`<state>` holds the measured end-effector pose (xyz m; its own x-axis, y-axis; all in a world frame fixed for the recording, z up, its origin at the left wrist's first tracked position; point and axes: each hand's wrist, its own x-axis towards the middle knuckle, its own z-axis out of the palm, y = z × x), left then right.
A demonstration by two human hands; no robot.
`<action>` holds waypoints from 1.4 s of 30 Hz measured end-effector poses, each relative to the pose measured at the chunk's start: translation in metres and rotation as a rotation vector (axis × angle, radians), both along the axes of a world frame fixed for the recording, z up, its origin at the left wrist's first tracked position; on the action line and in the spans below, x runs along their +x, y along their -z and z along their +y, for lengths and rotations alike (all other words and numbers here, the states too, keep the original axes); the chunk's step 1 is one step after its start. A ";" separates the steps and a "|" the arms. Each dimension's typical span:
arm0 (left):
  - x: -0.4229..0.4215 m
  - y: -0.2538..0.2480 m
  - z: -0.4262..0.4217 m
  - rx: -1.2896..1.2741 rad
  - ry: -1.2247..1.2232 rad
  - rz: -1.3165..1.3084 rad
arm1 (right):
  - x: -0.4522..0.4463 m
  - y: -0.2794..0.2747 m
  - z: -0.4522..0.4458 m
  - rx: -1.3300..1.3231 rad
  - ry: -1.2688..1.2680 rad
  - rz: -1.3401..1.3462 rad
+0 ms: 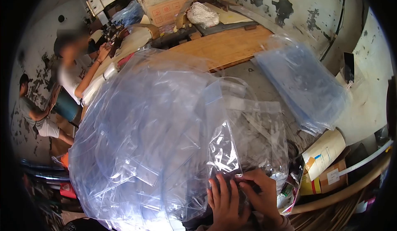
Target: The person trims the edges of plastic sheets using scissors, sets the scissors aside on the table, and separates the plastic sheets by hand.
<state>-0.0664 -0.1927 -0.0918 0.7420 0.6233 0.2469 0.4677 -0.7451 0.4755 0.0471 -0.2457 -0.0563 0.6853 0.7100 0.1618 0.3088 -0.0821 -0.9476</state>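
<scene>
A clear plastic bag (223, 146) lies lengthwise in front of me, its glossy surface catching the light. My left hand (226, 202) rests on its near end with the fingers stretched out and slightly apart. Beside it, my right hand (262, 191) has its fingers bent and pinched at the bag's near right corner. A big heap of clear, bluish plastic bags (140, 127) spreads to the left of both hands. More clear plastic (260, 136) lies just beyond the right hand. My left thumb is partly hidden.
A stack of bluish plastic sheets (306, 82) lies at the right. Behind is a wooden board (219, 47) with a white string bundle (202, 15). Two people are at the left, one at a machine (111, 28). A cardboard box (333, 177) stands lower right.
</scene>
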 end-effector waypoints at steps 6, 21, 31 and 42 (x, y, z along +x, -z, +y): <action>-0.041 -0.025 0.020 -0.277 0.268 -0.323 | -0.006 -0.016 0.002 0.048 -0.168 -0.436; -0.106 -0.051 0.056 -1.187 -0.027 -1.275 | -0.074 -0.028 -0.011 0.370 -0.753 -0.627; -0.127 -0.071 0.081 -0.834 -0.086 -1.313 | -0.016 0.002 -0.010 -0.274 0.221 -0.597; -0.097 -0.078 0.017 0.017 0.085 -0.222 | -0.043 0.019 0.008 -0.063 0.278 -0.411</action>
